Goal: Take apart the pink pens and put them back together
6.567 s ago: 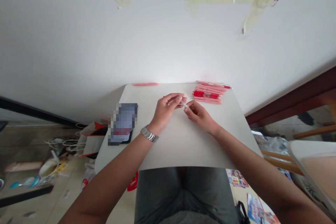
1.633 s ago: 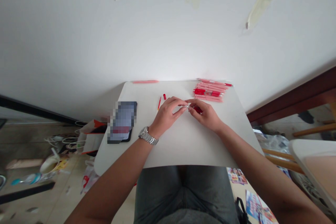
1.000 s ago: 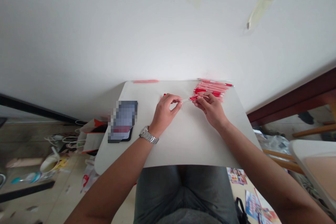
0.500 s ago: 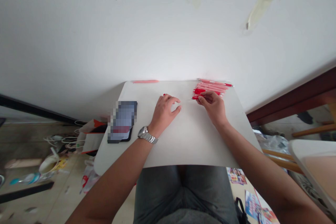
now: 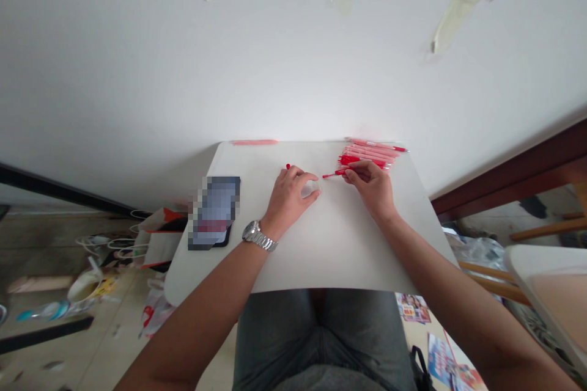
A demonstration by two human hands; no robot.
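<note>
My right hand [image 5: 372,188] pinches a thin red pen refill [image 5: 331,175] whose tip points left, just in front of a pile of several pink and red pens [image 5: 370,153]. My left hand [image 5: 290,197], with a metal watch on the wrist, rests on the white table [image 5: 321,244] with its fingers curled around a small clear piece I cannot make out. A small red cap [image 5: 288,166] lies on the table just beyond the left hand's fingers.
A dark phone [image 5: 214,212] lies at the table's left edge. A single pink pen [image 5: 254,142] lies along the far edge by the white wall. Bags and clutter sit on the floor at left; a wooden chair stands at right.
The hands, joined at a pen piece one second ago, have drawn apart. My right hand now holds the red refill near the pen pile; my left hand settled onto the table.
</note>
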